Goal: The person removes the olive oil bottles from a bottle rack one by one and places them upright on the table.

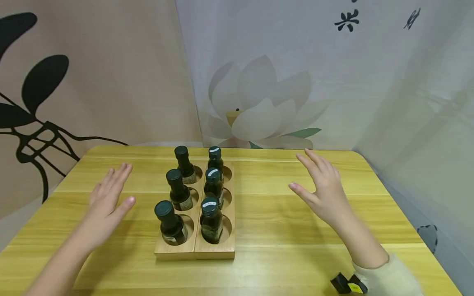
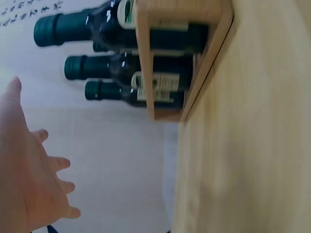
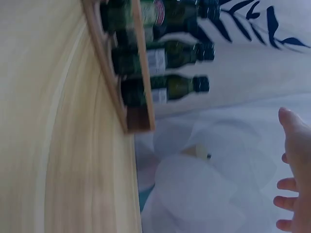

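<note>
Two narrow wooden racks (image 1: 196,251) stand side by side on the table, each with a row of three round holes. Dark green bottles with long capped necks fill the left rack, the nearest bottle (image 1: 171,224) leaning a little left. The right rack holds shorter-necked bottles with white writing on their caps, such as the front bottle (image 1: 211,222). My left hand (image 1: 107,201) hovers left of the racks, fingers extended, touching nothing. To the right of them, my right hand (image 1: 324,187) is raised, thumb and fingers spread, holding nothing. Bottle labels (image 2: 165,81) show in the left wrist view.
The wooden table (image 1: 281,263) has rounded far corners. Behind it hangs a pale cloth (image 1: 148,74) printed with a lotus flower (image 1: 264,102) and dark leaves. A black strap piece with a yellow label (image 1: 353,286) is near the right sleeve (image 1: 389,279).
</note>
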Motion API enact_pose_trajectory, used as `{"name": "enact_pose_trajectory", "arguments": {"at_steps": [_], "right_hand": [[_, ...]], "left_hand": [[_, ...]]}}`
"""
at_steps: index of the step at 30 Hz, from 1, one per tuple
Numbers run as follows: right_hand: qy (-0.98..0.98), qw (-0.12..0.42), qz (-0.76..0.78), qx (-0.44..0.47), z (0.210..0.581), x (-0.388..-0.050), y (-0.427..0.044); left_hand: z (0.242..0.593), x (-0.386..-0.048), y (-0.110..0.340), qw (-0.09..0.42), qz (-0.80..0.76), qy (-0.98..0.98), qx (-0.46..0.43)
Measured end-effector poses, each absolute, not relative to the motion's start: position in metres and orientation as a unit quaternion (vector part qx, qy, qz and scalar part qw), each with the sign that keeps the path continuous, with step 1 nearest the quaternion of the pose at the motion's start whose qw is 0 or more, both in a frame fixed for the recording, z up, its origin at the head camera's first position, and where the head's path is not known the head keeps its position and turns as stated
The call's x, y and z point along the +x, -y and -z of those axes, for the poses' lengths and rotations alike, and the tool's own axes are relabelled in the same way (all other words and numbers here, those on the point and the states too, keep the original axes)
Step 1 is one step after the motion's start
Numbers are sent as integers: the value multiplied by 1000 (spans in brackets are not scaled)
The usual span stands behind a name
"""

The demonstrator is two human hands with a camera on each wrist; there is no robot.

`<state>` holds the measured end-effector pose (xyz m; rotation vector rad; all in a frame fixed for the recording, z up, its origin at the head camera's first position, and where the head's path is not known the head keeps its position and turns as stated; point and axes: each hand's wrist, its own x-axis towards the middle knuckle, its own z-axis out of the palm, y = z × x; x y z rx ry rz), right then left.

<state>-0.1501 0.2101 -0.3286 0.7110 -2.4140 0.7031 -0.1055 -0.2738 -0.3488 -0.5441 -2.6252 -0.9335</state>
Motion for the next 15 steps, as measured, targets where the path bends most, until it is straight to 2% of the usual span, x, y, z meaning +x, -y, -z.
{"name": "enact_pose_trajectory", "arguments": {"at_steps": [5,9,15], "right_hand": [[864,267,-308,294,327,-142,-188],[838,267,-355,317,325,-137,-171],[816,244,-400,339,324,-132,-147]], "left_hand": [[357,-97,260,134,399,883,-206],[364,-93,253,100,449,863,-207],[379,-90,251,56,490,845,-207]]}}
